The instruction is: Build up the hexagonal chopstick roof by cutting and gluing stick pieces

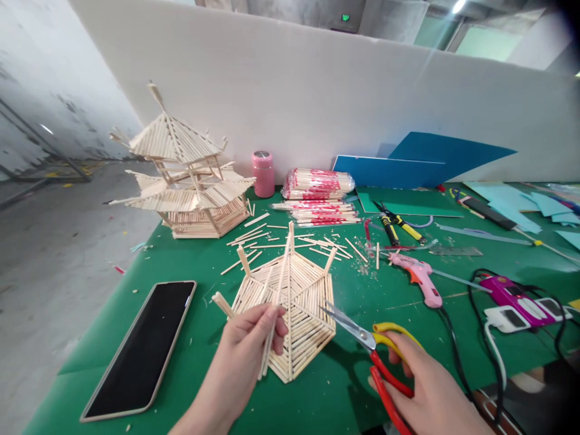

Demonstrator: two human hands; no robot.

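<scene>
My left hand [258, 332] is closed round a few thin wooden sticks [281, 272], which point up and away over a woven-looking hexagonal stick panel [312, 323]. That panel lies on the green table with short upright posts at several corners. In my right hand [421, 377] is a pair of scissors [362, 335] with one yellow and one red handle. The scissor blades are slightly parted and point left, over the panel's right edge. Their tips are apart from the sticks in my left hand.
A stick pagoda model [181, 175] stands at the back left, beside a pink flask [263, 175]. Bundled sticks [319, 184], pliers [399, 226], a pink glue gun [417, 275] and a purple power strip [514, 302] lie behind and right. A phone [142, 347] lies left; loose stick pieces [272, 241] are scattered.
</scene>
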